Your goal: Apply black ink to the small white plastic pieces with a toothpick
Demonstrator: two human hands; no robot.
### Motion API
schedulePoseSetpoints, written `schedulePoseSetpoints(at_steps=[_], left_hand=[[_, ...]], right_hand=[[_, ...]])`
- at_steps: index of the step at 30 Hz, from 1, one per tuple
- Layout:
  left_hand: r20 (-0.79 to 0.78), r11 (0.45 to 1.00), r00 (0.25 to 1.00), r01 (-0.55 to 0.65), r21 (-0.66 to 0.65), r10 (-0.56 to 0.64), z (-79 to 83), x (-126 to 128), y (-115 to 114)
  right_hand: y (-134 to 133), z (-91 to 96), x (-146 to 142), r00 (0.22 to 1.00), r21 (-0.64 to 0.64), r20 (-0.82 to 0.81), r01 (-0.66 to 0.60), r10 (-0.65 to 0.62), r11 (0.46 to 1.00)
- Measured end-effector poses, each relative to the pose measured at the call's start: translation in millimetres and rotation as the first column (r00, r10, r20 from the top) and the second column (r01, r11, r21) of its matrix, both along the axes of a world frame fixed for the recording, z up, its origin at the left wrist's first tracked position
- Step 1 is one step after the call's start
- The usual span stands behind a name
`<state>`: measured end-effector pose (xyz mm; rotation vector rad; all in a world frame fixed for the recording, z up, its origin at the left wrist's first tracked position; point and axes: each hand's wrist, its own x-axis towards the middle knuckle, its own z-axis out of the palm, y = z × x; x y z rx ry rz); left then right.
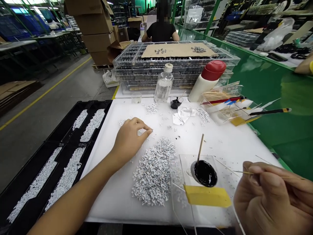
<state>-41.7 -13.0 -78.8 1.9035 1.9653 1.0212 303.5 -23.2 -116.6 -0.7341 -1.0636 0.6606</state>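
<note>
My left hand (pixel 130 138) rests on the white work board (pixel 220 140), fingers pinched together on a small grey-white part at the far edge of a large pile of such parts (pixel 156 171). My right hand (pixel 274 199) is at the lower right, closed around a thin pointed stick (pixel 241 172) whose tip points left. Just left of it a small cup of black paint (pixel 204 173) with a wooden stick standing in it sits on a clear plastic sheet (pixel 186 195), beside a yellow sponge (pixel 207 195).
Black trays (pixel 51 156) with rows of white parts lie to the left. Behind stand a clear bottle (pixel 163 85), a red-capped white bottle (pixel 207 80), another black paint cup (pixel 175 102), brushes (pixel 269 112), stacked clear trays (pixel 176 62). A person in black sits beyond.
</note>
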Motion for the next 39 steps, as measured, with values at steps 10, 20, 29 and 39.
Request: schedulePoseSetpoints(at_steps=[10, 20, 29, 39], left_hand=[[-0.225, 0.905, 0.974, -0.127, -0.407, 0.036, 22.2, 16, 0], [-0.108, 0.793, 0.975, 0.091, -0.603, -0.194, 31.7, 24, -8], [-0.097, 0.810, 0.953, 0.189, -0.555, -0.288, 29.7, 25, -9], [0.172, 0.965, 0.950, 0.262, 0.009, -0.260, 48.1, 34, -45]], right_hand=[[-7, 19.1, -27, 0.965, -0.167, -0.084, 0.230, -0.247, 0.959], [-3, 13.3, -31, 0.969, -0.159, -0.084, 0.216, -0.231, 0.963], [-2, 6.8, -28, 0.984, -0.085, -0.051, 0.167, -0.172, 0.982], [-21, 19.6, -15, 0.973, -0.003, 0.147, 0.178, -0.176, 0.984]])
